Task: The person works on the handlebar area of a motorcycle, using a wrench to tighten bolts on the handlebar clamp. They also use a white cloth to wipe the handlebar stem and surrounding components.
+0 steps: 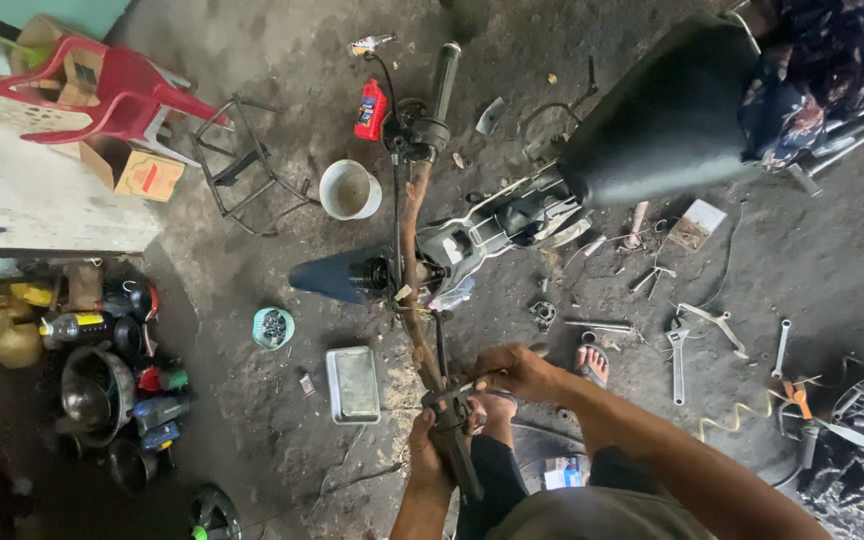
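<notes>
Now my left hand [430, 455] grips the handlebar grip [457, 455] firmly; my right hand [512, 372] should turn the thin tool [467, 385] it pinches squarely at the clamp [449, 402].

floor: red plastic chair [117, 92] tipped over upper left, cardboard box [137, 172] beside it. red oil bottle [371, 110] near white bucket [349, 189]. metal tray [353, 383] and small teal bowl [273, 327] lie apart. adjustable wrench [677, 357] right of centre; black seat [664, 120] upper right.
</notes>
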